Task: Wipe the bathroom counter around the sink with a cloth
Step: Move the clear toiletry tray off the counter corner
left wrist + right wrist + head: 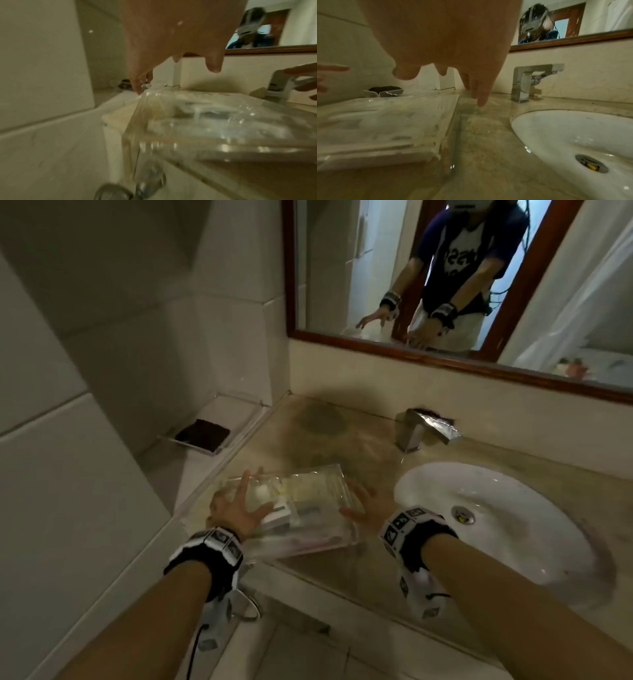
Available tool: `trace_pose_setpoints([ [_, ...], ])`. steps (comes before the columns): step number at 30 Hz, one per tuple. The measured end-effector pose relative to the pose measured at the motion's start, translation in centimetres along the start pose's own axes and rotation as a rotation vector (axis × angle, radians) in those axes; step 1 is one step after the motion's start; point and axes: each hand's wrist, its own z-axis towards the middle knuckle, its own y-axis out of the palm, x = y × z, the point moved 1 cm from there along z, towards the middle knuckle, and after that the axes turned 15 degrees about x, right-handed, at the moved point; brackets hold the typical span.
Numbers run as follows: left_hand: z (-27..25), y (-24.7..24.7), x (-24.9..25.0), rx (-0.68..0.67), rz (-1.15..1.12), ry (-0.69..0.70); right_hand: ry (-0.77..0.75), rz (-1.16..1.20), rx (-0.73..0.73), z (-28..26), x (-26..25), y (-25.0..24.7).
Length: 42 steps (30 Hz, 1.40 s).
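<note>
A beige marble counter (342, 436) runs along a tiled wall, with a white oval sink (513, 529) set into it on the right and a square chrome faucet (416, 429) behind the basin. A wood-framed mirror (394, 354) hangs above and reflects the person bending over the counter. On a ledge in the left corner lies a clear dish holding something dark (202, 435).

A clear plastic box (298, 508) sits on the counter left of the sink. The head view shows pale packets inside it; both wrist views blur them. Only the right wrist view shows the yellow bit in the drain (592, 167).

The left hand (236, 506) is spread wide, fingers straight, over the box's left end; whether it presses the box is hard to tell. The right hand (359, 505) is likewise open at the box's right end, its fingertips (481, 102) pointing down toward the counter. No cloth is visible in any view.
</note>
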Motion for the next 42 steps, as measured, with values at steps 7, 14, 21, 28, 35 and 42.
trace_pose_setpoints([
  [7,1.4,2.2,-3.3,-0.012,-0.156,-0.114,-0.062,-0.023,0.001,3.2,0.9,2.4],
  [14,1.3,2.2,-3.7,-0.038,-0.221,-0.048,-0.076,-0.011,0.017,4.6,0.7,3.1],
  [21,2.3,3.0,-5.0,-0.014,-0.285,-0.029,-0.074,0.033,0.078,3.6,-0.4,3.5],
  [28,2.8,3.5,-6.4,-0.051,-0.441,-0.072,0.136,0.559,0.066,3.7,-1.2,4.7],
  [35,2.4,2.7,-5.4,-0.076,-0.44,-0.075,0.185,0.562,0.044,4.3,-0.9,4.3],
  [42,2.1,1.7,-3.2,-0.105,-0.45,-0.078,0.219,0.472,0.055,2.9,0.3,2.0],
])
